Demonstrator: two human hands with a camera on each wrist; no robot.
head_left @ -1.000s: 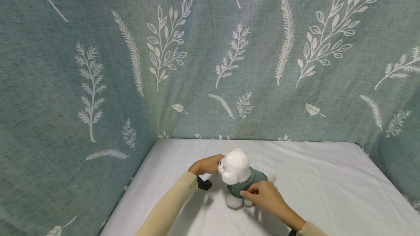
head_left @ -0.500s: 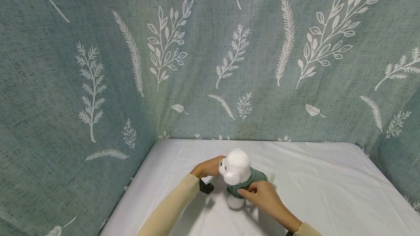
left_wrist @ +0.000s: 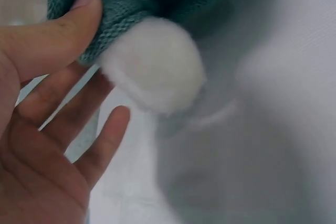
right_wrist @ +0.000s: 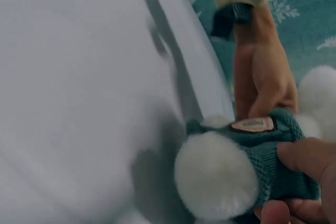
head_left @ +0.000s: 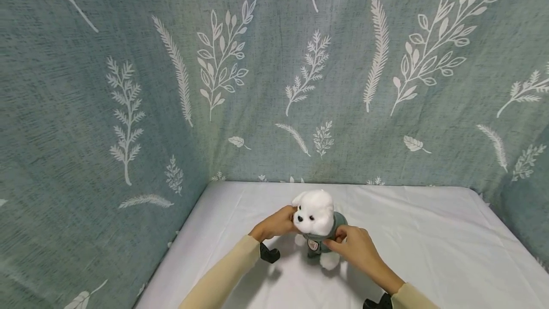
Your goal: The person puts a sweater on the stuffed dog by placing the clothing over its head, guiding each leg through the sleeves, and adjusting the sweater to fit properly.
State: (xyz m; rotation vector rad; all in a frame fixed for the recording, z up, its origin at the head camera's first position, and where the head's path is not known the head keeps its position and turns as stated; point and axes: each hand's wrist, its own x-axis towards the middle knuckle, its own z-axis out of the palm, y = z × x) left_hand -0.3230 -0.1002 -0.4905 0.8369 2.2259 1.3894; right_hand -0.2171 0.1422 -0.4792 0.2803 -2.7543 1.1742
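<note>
A white plush dog (head_left: pixel 315 211) in a green knit sweater (left_wrist: pixel 126 11) stands over the white surface, its face turned toward the front left. My left hand (head_left: pixel 276 223) pinches the sweater at one front leg, thumb on the knit and other fingers behind it. That leg's round white paw (left_wrist: pixel 155 66) sticks out beyond the thumb. On the opposite side my right hand (head_left: pixel 358 249) grips the sweater between thumb and fingers, beside the other paw (right_wrist: pixel 215 177). A small patch (right_wrist: pixel 254 124) shows on the sweater's chest. Part of the dog's body is hidden behind its head.
The dog is over a white-covered table (head_left: pixel 411 237). Green curtains (head_left: pixel 257 85) with white leaf prints rise behind it and at both sides. A black wrist mount (head_left: pixel 269 253) hangs under the left wrist, another (head_left: pixel 378 302) under the right.
The dog has turned so its face and chest patch now show toward the front. My right hand has moved slightly right and up with it; the left has shifted slightly right.
</note>
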